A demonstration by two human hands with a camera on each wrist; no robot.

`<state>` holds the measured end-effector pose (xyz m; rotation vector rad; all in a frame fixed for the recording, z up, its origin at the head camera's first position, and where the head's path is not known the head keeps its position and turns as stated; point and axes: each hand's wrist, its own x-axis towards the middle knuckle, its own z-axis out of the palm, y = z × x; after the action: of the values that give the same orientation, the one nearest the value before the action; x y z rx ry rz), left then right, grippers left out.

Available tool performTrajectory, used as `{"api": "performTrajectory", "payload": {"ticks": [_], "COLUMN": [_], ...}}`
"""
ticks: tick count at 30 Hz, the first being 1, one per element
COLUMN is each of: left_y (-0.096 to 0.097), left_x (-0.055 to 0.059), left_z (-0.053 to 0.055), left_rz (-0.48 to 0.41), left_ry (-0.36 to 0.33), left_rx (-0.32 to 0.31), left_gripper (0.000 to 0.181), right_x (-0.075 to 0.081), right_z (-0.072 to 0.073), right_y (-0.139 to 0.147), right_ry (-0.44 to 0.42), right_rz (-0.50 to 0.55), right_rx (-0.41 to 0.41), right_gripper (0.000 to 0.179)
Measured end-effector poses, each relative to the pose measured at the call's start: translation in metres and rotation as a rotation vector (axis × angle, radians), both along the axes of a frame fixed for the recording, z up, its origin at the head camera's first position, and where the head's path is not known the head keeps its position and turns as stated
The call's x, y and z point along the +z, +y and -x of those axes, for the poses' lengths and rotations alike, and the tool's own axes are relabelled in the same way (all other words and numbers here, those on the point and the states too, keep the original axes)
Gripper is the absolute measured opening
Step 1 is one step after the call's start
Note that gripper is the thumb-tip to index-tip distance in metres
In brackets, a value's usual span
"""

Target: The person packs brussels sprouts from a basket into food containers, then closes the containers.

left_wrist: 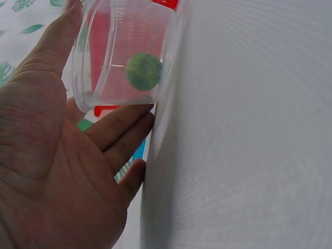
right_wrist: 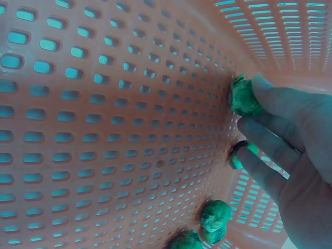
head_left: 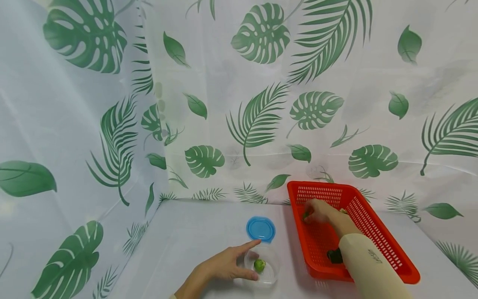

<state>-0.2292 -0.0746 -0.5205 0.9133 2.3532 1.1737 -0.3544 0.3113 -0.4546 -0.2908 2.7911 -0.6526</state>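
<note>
Currently, from the head camera, a clear cup is being loosely held on a white tabletop by a person's left hand, its rim being flanked by the thumb on the near side and the forefinger on the far side. A round sprout is being shown inside the cup, and a blue lid is being seen lying just beyond it. To the right, a red basket is being reached into by the right hand, and a held sprout is being pinched at its fingertips near the basket's left wall. A dark green object inside the basket is being partly covered by a cream sleeve, and the scene is being backed by a leaf-print sheet.

From the left wrist, the cup is being pictured side-on, the round sprout being borne on its floor. The thumb is being laid alongside the rim, and the remaining fingers are being spread loosely near the base, with the tabletop being shown beside them.

From the right wrist, the held sprout is being gripped between thumb and finger close to the basket's perforated surface, the other fingers being held apart from it. Another sprout is being partly hidden behind a fingertip, while a pair of sprouts is being seen lower down, along with a further sprout that is being cut off by the frame's edge
</note>
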Motion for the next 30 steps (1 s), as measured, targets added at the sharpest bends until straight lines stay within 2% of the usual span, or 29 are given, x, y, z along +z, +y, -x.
{"api": "performTrajectory", "payload": {"ticks": [16,20,23,30], "left_y": [0.0010,0.0002,-0.0002,0.0011], "left_x": [0.0019,0.0012,0.0012,0.0044], "left_z": [-0.0002,0.0001,-0.0003,-0.0015], "left_rz": [0.013,0.013,0.014,0.013], "left_ry": [-0.009,-0.001,-0.005,-0.027], "left_rx": [0.005,-0.002,0.003,0.019], "left_gripper": [0.090,0.090,0.089,0.088], "right_x": [0.0031,0.0027,0.0028,0.0035], "right_z": [-0.0029,-0.0018,-0.0016,-0.0028], "right_y": [-0.0009,-0.0005,0.0001,-0.0001], "right_ry": [-0.032,-0.026,0.002,0.012], "right_rz": [0.002,-0.017,-0.050,-0.028], "right_rx": [-0.041,-0.020,0.037,0.040], "right_gripper": [0.029,0.028,0.025,0.026]}}
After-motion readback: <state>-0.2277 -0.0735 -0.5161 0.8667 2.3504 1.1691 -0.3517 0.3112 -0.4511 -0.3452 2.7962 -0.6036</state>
